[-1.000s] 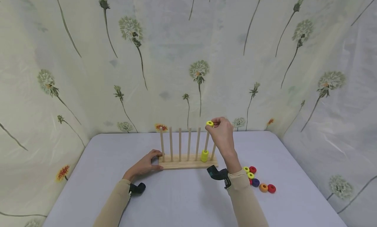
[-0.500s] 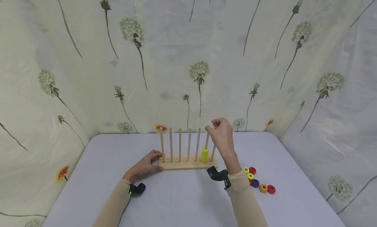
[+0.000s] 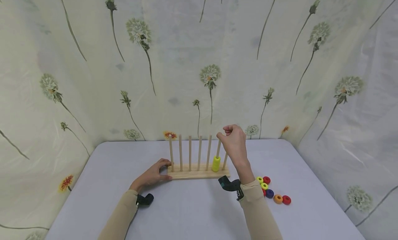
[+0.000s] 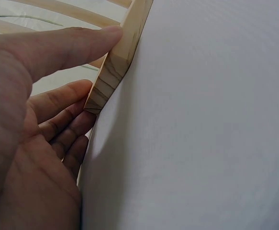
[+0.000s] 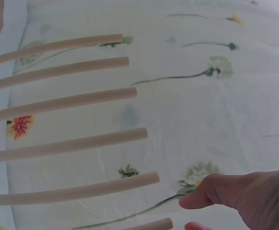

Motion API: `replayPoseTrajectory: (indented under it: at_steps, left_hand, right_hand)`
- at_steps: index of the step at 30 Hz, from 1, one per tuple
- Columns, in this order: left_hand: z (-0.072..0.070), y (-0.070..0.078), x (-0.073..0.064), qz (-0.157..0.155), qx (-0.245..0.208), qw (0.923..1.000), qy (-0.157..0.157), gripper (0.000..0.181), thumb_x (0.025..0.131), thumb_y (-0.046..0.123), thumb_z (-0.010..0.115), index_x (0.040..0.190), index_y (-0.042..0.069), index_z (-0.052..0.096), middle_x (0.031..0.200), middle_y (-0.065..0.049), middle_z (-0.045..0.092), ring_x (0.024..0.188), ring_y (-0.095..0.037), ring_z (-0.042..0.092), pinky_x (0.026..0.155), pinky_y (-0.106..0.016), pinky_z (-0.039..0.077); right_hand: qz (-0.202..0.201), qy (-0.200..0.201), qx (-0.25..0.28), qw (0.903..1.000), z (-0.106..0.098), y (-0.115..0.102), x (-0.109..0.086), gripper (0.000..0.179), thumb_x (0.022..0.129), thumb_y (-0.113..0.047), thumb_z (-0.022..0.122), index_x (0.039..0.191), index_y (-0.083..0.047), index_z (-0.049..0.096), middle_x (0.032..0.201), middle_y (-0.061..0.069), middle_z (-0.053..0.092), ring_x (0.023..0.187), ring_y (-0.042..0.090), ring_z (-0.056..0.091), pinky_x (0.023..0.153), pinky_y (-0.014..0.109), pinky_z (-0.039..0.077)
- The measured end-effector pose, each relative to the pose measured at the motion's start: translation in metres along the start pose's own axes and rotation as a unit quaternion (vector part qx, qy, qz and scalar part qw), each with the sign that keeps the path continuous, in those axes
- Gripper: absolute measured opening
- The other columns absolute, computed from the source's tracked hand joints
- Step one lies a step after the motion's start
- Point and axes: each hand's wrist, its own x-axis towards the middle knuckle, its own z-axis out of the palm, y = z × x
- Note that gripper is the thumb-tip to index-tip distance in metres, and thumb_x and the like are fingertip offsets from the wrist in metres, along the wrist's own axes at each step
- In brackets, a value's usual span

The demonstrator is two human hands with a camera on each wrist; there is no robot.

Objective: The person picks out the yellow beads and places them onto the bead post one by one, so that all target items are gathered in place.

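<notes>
A wooden peg stand [image 3: 196, 176] sits on the table with a row of upright pegs. Its left end is held by my left hand [image 3: 152, 174], thumb along the front side and fingers at the back; the left wrist view shows the thumb pressed on the wood of the base [image 4: 111, 72]. Several yellow beads [image 3: 216, 164] are stacked low on the second peg from the right. Over the top of that peg is my right hand [image 3: 234, 143], its fingers loosely bent with nothing between them. In the right wrist view the thumb [image 5: 208, 191] is beside the peg tips.
To the right of the stand lie several loose beads: red [image 3: 286, 200], orange [image 3: 278, 199], purple [image 3: 269, 193] and yellow [image 3: 264, 186], partly behind the right wrist. A flowered curtain [image 3: 174, 77] hangs behind the table [image 3: 183, 212].
The yellow bead pinched in my right hand a second ago was let go and dropped down the peg onto the yellow stack, now taller. The left hand stayed on the stand.
</notes>
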Motion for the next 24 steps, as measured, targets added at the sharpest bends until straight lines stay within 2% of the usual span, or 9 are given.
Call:
replayPoseTrajectory:
  at_steps: [8, 14, 24]
  left_hand:
    - [0.000, -0.001, 0.000, 0.004, 0.004, 1.0000, 0.001, 0.064, 0.077, 0.029, 0.081, 0.131, 0.007, 0.055, 0.139, -0.009, 0.044, 0.138, -0.032, 0.034, 0.113, -0.056, 0.026]
    - [0.002, -0.001, 0.001, -0.009, 0.007, 0.9999, 0.006, 0.065, 0.076, 0.031, 0.082, 0.131, 0.008, 0.055, 0.139, -0.008, 0.045, 0.138, -0.032, 0.035, 0.113, -0.056, 0.026]
    - [0.003, -0.004, 0.003, -0.016, 0.004, 0.9998, 0.010, 0.066, 0.075, 0.032, 0.082, 0.131, 0.010, 0.056, 0.140, -0.005, 0.045, 0.139, -0.031, 0.034, 0.114, -0.056, 0.025]
  right_hand:
    - [0.001, 0.001, 0.006, 1.0000, 0.000, 0.001, 0.000, 0.029, 0.084, -0.018, 0.066, 0.108, -0.002, 0.063, 0.104, 0.014, 0.062, 0.096, 0.027, 0.057, 0.082, 0.039, 0.049]
    - [0.001, -0.002, 0.021, 0.9998, -0.003, 0.006, -0.003, 0.030, 0.085, -0.020, 0.065, 0.111, -0.004, 0.061, 0.109, 0.015, 0.061, 0.097, 0.026, 0.056, 0.081, 0.038, 0.049]
    - [-0.029, -0.065, 0.063, 0.9955, -0.010, 0.020, -0.003, 0.031, 0.087, -0.020, 0.067, 0.114, -0.006, 0.061, 0.107, 0.012, 0.062, 0.097, 0.022, 0.057, 0.089, 0.035, 0.048]
